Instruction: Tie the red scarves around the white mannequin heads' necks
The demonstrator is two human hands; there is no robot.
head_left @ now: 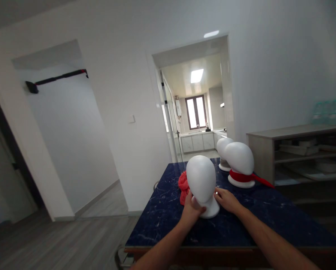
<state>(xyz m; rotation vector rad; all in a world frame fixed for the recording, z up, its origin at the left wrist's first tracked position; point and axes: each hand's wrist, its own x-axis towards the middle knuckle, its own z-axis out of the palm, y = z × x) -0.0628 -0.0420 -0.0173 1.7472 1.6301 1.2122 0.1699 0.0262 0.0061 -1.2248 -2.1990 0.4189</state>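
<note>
White mannequin head [201,182]: upright near the left edge of the dark blue marble table [170,221], bare tabletop before and beside it. Left hand [190,208] clasps its neck; right hand [226,200] cups the base, fingers curled. Red cloth [183,186] touches it behind, partly hidden. Two further heads [239,162] stand beyond, one overlapping the other. Shelf contents [311,157] blurred. No legible writing.

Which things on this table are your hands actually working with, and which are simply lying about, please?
In hand:
- near mannequin head, left hand on its neck, right hand beside its base
- red cloth behind the left hand

Lying about:
- second head with red band
- third head
- side shelf
</note>
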